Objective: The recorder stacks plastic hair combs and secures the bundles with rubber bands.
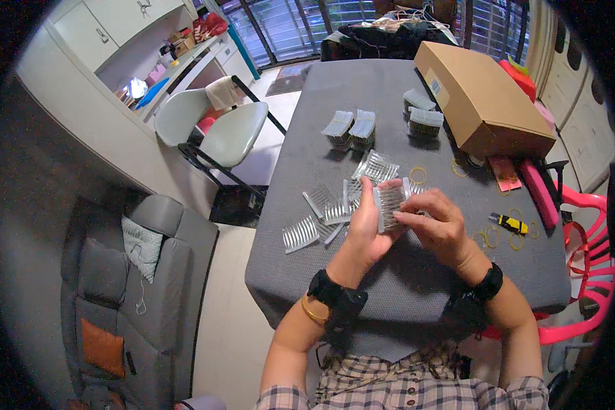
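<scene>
A small stack of clear plastic hair combs (391, 203) rests upright in my left hand (367, 236), the thumb along one side and the fingers behind. My right hand (439, 222) pinches the same stack at its right edge with thumb and fingertips. Loose clear combs (299, 234) lie scattered on the table to the left of and beyond my hands. Farther off, neat bundles of combs (350, 128) stand side by side, and more bundles (425, 121) sit by the cardboard box. My palms and fingers hide part of the held stack.
A grey cloth covers the table (287, 273). A brown cardboard box (488, 99) lies at the far right. Yellow rubber bands (492, 237), a yellow-and-black cutter (511, 223) and a pink bar-shaped object (540, 195) are to the right. A pink chair (588, 273) stands beyond that edge.
</scene>
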`<state>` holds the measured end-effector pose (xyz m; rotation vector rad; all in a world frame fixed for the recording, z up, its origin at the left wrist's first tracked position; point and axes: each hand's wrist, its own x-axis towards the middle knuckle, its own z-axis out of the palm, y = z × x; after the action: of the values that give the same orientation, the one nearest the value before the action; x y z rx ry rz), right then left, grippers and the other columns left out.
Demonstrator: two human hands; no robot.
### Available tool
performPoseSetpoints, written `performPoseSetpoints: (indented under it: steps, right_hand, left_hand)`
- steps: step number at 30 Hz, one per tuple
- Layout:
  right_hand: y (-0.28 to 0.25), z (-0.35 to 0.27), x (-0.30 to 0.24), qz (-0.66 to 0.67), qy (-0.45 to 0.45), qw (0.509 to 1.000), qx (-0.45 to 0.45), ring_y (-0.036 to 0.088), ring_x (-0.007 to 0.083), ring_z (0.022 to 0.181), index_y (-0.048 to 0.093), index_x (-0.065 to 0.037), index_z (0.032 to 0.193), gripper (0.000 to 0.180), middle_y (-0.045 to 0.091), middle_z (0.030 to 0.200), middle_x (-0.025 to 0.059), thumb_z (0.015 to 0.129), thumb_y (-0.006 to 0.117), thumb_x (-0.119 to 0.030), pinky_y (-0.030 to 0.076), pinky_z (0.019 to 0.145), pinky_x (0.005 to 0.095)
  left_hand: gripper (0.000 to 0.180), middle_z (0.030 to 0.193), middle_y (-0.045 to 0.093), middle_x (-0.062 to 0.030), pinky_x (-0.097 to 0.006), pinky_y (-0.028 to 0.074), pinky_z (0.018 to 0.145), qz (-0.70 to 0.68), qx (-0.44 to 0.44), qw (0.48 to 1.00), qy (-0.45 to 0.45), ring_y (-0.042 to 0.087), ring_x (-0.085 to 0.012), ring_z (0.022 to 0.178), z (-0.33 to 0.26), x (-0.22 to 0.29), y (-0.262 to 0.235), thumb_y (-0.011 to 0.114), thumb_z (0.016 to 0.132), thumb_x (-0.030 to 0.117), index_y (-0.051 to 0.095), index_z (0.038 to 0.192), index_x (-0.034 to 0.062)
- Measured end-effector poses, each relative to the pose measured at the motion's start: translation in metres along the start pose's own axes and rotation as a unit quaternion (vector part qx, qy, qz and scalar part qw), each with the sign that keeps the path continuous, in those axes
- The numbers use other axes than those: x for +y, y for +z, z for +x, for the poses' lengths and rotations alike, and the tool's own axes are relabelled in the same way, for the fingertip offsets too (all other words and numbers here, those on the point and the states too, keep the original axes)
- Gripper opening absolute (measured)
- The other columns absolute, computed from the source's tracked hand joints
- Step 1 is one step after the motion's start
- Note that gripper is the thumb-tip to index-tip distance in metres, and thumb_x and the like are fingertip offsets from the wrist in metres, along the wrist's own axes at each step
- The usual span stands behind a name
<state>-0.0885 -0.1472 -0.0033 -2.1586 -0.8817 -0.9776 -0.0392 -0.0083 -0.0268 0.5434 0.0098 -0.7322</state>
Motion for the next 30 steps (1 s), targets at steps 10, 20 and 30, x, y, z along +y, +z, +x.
performPoseSetpoints:
  steps: [10,20,30]
  right_hand:
    - [0.003,0.001,-0.003,0.048,0.045,0.998,0.007,0.058,0.0240,0.081,0.065,-0.008,0.086,0.018,0.059,0.088,0.0069,0.068,0.061,-0.004,0.048,0.072,0.0318]
    - [-0.010,0.008,-0.004,-0.021,0.035,0.993,-0.113,0.052,0.0257,0.094,0.062,-0.008,0.091,0.026,0.058,0.095,0.0073,0.065,0.060,-0.007,0.040,0.083,0.0361]
    - [-0.010,-0.013,0.036,-0.046,0.216,0.968,-0.119,0.048,0.0286,0.101,0.055,-0.005,0.101,0.040,0.052,0.106,0.0113,0.067,0.068,-0.020,0.038,0.087,0.0362]
  left_hand:
    - [0.053,0.090,0.054,-0.0048,-0.032,0.048,0.071,0.017,-0.047,0.998,0.027,0.054,-0.0171,0.081,-0.007,0.008,-0.001,0.021,0.088,0.054,0.050,0.104,0.0123]
    - [0.051,0.090,0.054,-0.0059,-0.033,0.048,0.069,0.018,-0.018,0.999,0.027,0.054,-0.0177,0.083,-0.009,0.011,0.006,0.021,0.088,0.054,0.050,0.102,0.0140]
    - [0.051,0.091,0.053,-0.0145,-0.042,0.048,0.068,-0.028,0.069,0.991,0.114,0.054,-0.0268,0.075,-0.008,0.014,0.004,0.024,0.088,0.054,0.049,0.100,0.0102]
